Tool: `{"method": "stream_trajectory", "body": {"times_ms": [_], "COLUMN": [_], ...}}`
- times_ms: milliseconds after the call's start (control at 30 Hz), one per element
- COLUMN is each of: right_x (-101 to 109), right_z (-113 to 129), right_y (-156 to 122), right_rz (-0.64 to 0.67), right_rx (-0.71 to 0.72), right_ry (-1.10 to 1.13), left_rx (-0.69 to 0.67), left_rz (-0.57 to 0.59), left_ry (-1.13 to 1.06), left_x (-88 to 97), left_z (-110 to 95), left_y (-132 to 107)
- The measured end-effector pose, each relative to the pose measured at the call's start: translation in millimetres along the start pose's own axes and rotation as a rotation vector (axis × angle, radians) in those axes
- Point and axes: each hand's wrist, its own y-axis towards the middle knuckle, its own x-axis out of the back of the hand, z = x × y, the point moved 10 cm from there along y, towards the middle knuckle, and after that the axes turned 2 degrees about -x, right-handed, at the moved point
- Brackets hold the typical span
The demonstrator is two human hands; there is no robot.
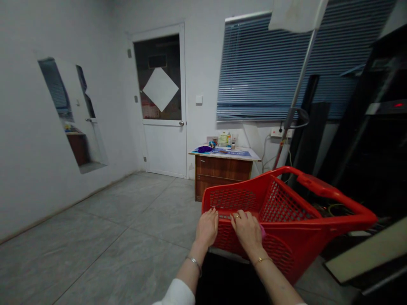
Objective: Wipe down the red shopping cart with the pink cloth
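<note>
A red plastic shopping cart (305, 250) with mesh sides stands in front of me, its handle pointing to the right. Both hands rest on its near rim. My left hand (207, 226) has its fingers curled over the rim close to the cart's left corner. A short way to the right, my right hand (247, 228) is closed over the same edge, wearing a ring and a thin bracelet. Something small and pink (263, 231) shows beside the right hand; I cannot make out what it is. The fingertips of both hands are partly hidden.
A wooden cabinet (222, 169) behind the cart carries a purple cloth (205, 149) and several small items. A white door (165, 148) is beyond, a mirror (74, 123) on the left wall. A pole (300, 80) and a pale board (369, 250) stand right.
</note>
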Motion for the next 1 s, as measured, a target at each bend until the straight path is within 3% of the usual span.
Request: {"method": "stream_trajectory", "body": {"times_ms": [133, 267, 600, 700, 900, 1000], "right_x": [8, 19, 0, -4, -12, -12], "right_z": [-37, -69, -74, -62, 9, 12], "right_y": [-10, -18, -27, -16, 8, 7], "right_rz": [-0.02, -0.099, -0.236, -0.176, -0.007, 0.012], "right_rx": [0.004, -0.095, -0.23, -0.195, -0.026, 0.056], "right_ry": [-0.019, -0.028, 0.009, 0.0, 0.046, 0.069], "left_rx": [-0.022, 0.0, 0.026, 0.044, 0.04, 0.041], "left_rz": [-0.012, -0.005, -0.028, -0.023, -0.019, -0.027], "left_ry": [0.011, 0.006, -0.053, -0.071, -0.082, -0.082], "left_x": [4.3, 5.0, 3.7, -0.2, -1.8, 1.3], "left_z": [-2, -2, 8, 8, 4, 6], "left_y": [-3, -5, -8, -7, -5, -6]}}
